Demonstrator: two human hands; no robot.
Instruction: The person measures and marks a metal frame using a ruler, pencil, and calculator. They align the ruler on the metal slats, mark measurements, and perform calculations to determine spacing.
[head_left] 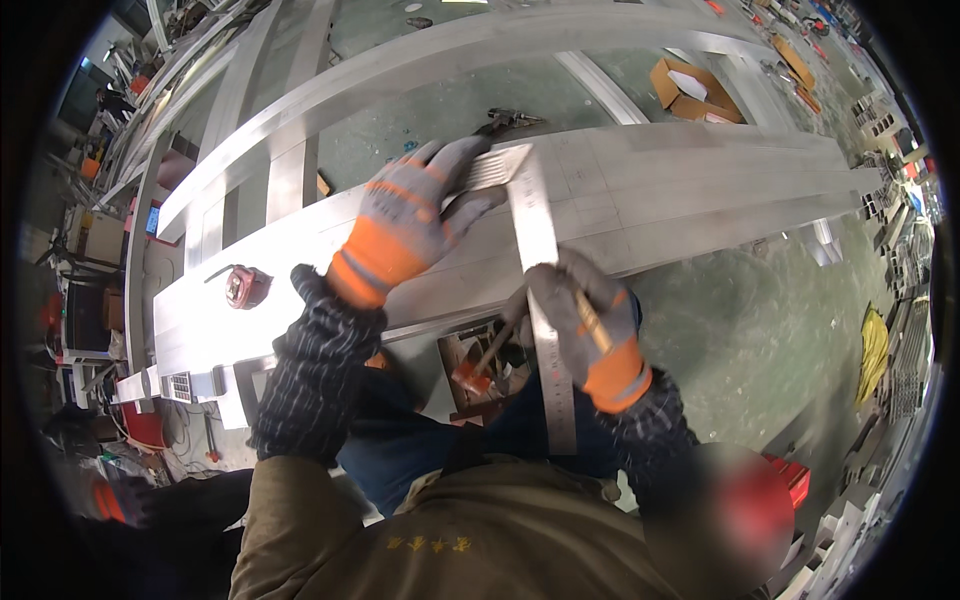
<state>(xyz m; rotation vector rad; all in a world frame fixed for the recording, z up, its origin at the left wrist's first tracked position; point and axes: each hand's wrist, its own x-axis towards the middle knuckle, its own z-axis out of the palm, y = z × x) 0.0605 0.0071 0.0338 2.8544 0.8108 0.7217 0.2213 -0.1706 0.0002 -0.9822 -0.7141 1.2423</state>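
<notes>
Upper centre: left hand (405, 215), gloved, closed around the ribbed stock of a metal square (533, 215), at the far edge of a long beam (640, 195). Probably held there to seat the stock and stop any skewing. Right of centre: right hand (608, 298), closed on the blade by the beam's near edge, likely as a second steadying point. Against the same hand, a slim pencil-like stick (593, 322) — perhaps tucked there to stay handy without loosening the grip.

Left of frame: red tape measure (240, 287) on the beam, well clear of the blade. Lower left: small calculator (178, 387) beside the beam.

Materials: square L-shaped, pale metal, with straight graduated blade and grooved stock. Beam flat-faced, smooth, silvery, aluminium-like — glare at left, faint lines across. Gloves (378, 258) grey and orange, matte. Upper right: open cardboard box (680, 95), brown, above smooth green floor (740, 340).
</notes>
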